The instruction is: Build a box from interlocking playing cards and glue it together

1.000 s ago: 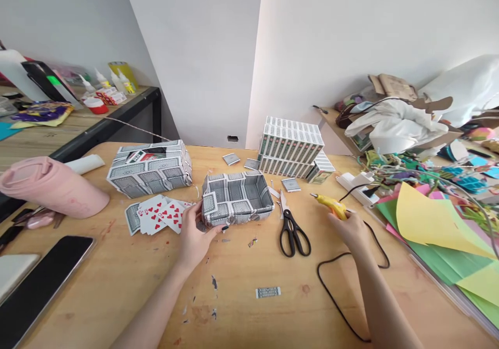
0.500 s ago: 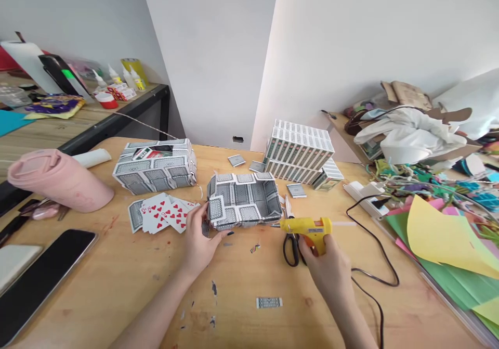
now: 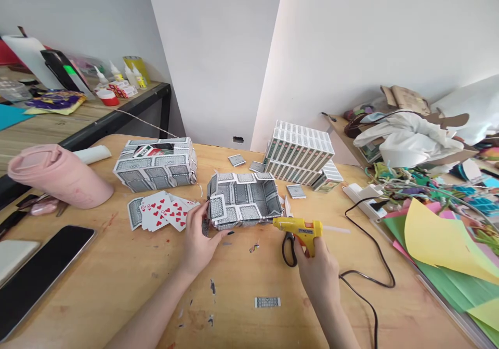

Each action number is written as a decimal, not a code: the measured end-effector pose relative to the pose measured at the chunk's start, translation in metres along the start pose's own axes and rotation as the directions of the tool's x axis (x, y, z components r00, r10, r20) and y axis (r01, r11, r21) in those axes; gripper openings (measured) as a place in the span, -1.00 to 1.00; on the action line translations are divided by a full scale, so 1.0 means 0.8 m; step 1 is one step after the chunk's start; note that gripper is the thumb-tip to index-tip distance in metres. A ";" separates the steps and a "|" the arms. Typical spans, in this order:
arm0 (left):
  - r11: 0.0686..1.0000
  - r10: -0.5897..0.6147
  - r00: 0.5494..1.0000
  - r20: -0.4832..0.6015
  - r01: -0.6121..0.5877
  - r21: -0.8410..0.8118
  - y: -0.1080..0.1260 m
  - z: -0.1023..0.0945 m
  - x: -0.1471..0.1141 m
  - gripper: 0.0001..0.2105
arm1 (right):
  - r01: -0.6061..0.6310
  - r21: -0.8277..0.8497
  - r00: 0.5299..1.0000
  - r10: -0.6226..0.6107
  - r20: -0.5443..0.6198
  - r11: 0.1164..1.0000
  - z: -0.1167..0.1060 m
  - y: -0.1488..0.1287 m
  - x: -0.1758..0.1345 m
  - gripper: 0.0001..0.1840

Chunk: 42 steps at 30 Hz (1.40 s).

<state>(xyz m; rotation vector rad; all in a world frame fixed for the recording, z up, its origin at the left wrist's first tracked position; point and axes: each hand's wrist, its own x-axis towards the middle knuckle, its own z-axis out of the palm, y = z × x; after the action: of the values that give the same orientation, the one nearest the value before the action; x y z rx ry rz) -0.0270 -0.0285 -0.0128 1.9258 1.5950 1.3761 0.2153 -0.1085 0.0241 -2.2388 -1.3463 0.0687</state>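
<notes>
Got my left hand (image 3: 200, 240) gripping the card box (image 3: 251, 212) by its left end, right hand (image 3: 319, 272) clutching a glue gun (image 3: 297, 226) near its front-right corner.

A wooden table (image 3: 148, 266) carries an open box (image 3: 242, 195) and playing cards (image 3: 155, 217).

You've got bright, diffuse light, apparently stronger from the right: the smooth white wall (image 3: 370, 37) there is pale, the grey-shaded wall (image 3: 78, 16) at left dimmer. Shadows soft on your light-brown wooden counter (image 3: 230, 312). Wide-angle edges stretch your long black glass-faced phone (image 3: 47, 281). Label on your yellow plastic glue gun (image 3: 288, 224) too small to read.
</notes>
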 end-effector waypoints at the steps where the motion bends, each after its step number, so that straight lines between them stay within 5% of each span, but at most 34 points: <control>1: 1.000 0.000 1.000 0.000 0.000 0.001 0.000 0.000 0.000 -0.33 | 0.019 -0.002 1.000 -0.019 -0.023 1.000 0.001 0.001 -0.001 -0.72; 16: 0.999 0.029 1.000 0.001 -0.029 0.024 -0.001 0.000 -0.001 -0.33 | 0.131 -0.080 0.976 -0.143 -0.167 0.988 0.016 0.008 -0.009 -0.79; 35: 1.000 0.000 1.000 -0.022 0.000 -0.009 0.011 -0.001 -0.003 -0.36 | 0.106 -0.120 0.963 -0.133 -0.236 0.987 0.028 0.005 -0.012 -0.74; 42: 0.998 0.056 0.997 -0.055 -0.055 0.014 0.015 0.002 -0.006 -0.36 | 0.023 -0.075 0.987 -0.035 -0.159 0.997 0.020 0.005 -0.011 -0.79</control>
<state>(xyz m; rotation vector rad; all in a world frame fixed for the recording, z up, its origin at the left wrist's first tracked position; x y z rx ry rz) -0.0185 -0.0365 -0.0075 1.9693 1.5901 1.4566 0.2089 -0.1108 0.0064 -2.2307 -1.3132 -0.1704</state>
